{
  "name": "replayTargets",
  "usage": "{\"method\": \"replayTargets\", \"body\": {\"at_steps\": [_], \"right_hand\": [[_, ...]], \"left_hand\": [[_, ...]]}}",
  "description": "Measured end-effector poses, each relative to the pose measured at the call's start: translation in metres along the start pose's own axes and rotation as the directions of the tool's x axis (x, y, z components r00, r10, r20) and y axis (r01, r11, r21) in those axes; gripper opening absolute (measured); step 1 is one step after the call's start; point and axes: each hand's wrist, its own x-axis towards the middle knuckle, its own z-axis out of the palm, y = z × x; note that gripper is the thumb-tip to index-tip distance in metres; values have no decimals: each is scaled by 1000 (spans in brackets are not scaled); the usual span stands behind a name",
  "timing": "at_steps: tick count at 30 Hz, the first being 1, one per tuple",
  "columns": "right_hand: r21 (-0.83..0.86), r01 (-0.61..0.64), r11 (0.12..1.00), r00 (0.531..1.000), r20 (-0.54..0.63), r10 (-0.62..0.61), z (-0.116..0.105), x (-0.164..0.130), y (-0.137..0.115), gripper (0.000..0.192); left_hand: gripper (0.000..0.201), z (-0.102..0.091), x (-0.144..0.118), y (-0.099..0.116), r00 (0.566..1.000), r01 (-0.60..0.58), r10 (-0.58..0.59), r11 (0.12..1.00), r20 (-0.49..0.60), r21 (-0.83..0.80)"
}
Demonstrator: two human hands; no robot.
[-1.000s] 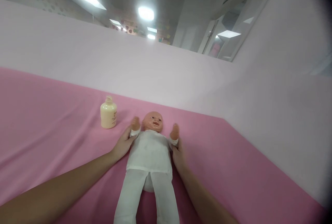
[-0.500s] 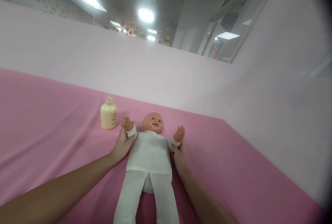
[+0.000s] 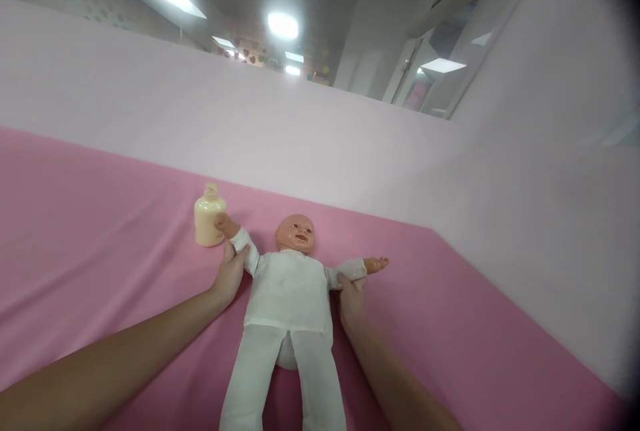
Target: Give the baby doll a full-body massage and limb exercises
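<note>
A baby doll (image 3: pixel 287 291) in a white top and white trousers lies on its back, head away from me. My left hand (image 3: pixel 230 276) grips its white-sleeved arm on the left, thumb against the sleeve; some of the fingers are hidden under it. On the other side my right hand (image 3: pixel 353 301) holds the doll's other sleeve, with fingers curled around it. Both doll arms are spread outward. The doll's hand on the left overlaps a cream-coloured pump bottle (image 3: pixel 206 221) in my view; I cannot tell whether they touch.
The doll and bottle rest on a pink padded surface (image 3: pixel 115 218) with soft creases on the left. A pale wall (image 3: pixel 280 131) rises behind it and along the right. Above that, a glass or mirror panel (image 3: pixel 330 11) shows ceiling lights and a door frame.
Both doll arms have swung outward in my hands, from raised to spread wide. The arm on the left now crosses in front of the bottle; the one on the right points sideways.
</note>
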Motion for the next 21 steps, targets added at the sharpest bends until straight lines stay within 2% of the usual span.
{"method": "replayTargets", "body": {"at_steps": [2, 3, 6, 8, 10, 12, 14, 18, 21], "right_hand": [[-48, -1, 999, 998, 59, 4, 1, -4, -6, 64], [-77, 19, 997, 993, 118, -10, 2, -7, -10, 59], [-190, 177, 966, 935, 340, -104, 3, -13, -19, 52], [-238, 272, 932, 889, 432, -149, 3, -15, -23, 56], [-257, 299, 919, 873, 463, -155, 2, -16, -25, 59], [-253, 292, 922, 879, 452, -154, 2, -16, -26, 59], [-223, 252, 942, 897, 420, -140, 2, -16, -27, 58], [-94, 38, 995, 947, 320, -6, 5, -15, -27, 53], [7, -97, 995, 982, 165, 94, 6, -11, -22, 50]], "left_hand": [[45, 3, -5, 5, 981, -145, 130, 985, 144, 92], [45, 4, -7, 6, 951, -232, 194, 962, 242, 143], [45, 5, -10, 5, 787, -494, 294, 827, 542, 270], [53, 4, -9, 2, 699, -607, 306, 732, 646, 309], [58, 2, -8, -1, 678, -644, 318, 691, 663, 328], [57, 2, -7, -1, 687, -639, 323, 695, 651, 330], [52, 3, -7, 1, 728, -592, 316, 736, 608, 327], [45, 5, -7, 4, 885, -364, 230, 884, 406, 293], [50, 2, -2, -2, 964, -194, 150, 961, 219, 197]]}}
